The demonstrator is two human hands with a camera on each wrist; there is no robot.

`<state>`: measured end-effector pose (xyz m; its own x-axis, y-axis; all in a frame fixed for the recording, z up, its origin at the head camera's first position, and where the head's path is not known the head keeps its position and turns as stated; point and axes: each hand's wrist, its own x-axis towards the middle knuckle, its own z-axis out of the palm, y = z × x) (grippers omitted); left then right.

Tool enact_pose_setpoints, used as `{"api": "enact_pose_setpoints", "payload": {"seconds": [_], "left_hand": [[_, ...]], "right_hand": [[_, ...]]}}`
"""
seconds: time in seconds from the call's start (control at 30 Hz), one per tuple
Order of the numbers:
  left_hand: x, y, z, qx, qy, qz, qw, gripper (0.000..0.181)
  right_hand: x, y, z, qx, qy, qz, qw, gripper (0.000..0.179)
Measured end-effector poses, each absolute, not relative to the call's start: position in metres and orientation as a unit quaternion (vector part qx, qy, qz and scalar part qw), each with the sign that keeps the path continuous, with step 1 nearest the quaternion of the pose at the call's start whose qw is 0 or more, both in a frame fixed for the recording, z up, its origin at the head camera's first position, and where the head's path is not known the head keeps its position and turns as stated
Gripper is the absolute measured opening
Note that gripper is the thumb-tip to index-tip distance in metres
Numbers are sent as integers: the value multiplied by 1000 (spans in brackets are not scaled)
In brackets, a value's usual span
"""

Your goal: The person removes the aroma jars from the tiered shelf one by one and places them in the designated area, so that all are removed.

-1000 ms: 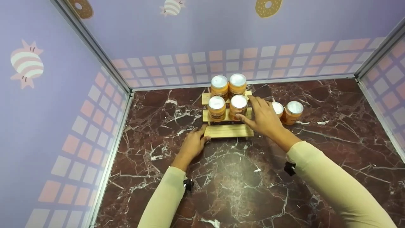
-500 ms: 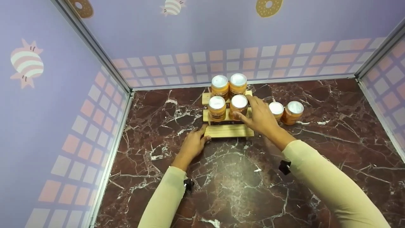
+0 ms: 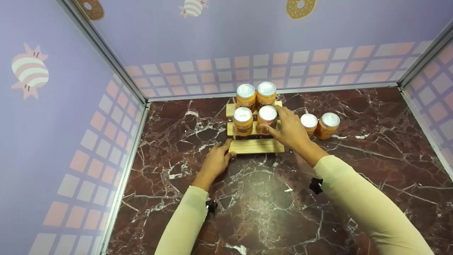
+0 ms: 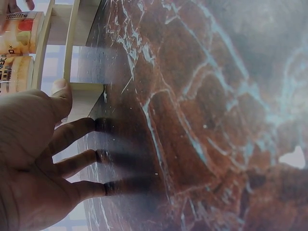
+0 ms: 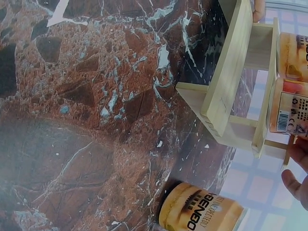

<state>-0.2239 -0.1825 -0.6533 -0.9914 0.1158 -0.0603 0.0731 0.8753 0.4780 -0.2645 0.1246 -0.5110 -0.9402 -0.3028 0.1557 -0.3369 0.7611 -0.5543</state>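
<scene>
A light wooden three-step rack (image 3: 256, 146) stands on the dark marbled tabletop. Two orange cans with pale silvery tops are on its top step, a rear left can (image 3: 246, 95) and a rear right can (image 3: 266, 94). On the middle step are a front left can (image 3: 242, 122) and a front right can (image 3: 268, 117). My right hand (image 3: 292, 131) grips the front right can, thumb in front, fingers along its right side. At the rack's lower left end, my left hand (image 3: 214, 161) rests its thumb on the bottom step; its other fingers (image 4: 79, 159) extend straight to the tabletop.
Two more orange cans stand on the tabletop right of the rack: a nearer can (image 3: 309, 123) behind my right hand and a farther can (image 3: 329, 125). Purple patterned walls (image 3: 212, 35) enclose the back and sides. A small white scrap (image 3: 288, 190) lies in front.
My right hand has shifted slightly left, its thumb moving farther across the front right can. More of the nearer tabletop can shows now. My left hand and the rack have stayed put.
</scene>
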Motion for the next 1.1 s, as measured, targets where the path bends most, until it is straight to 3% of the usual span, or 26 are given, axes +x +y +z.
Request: {"api": "enact_pose_setpoints", "payload": {"seconds": [0.3, 1.1], "left_hand": [[-224, -183, -653, 54, 966, 249, 35, 70], [-225, -183, -654, 59, 964, 256, 36, 71]], "right_hand": [[-266, 123, -514, 185, -928, 317, 66, 83], [-262, 134, -512, 186, -920, 338, 68, 78]]}}
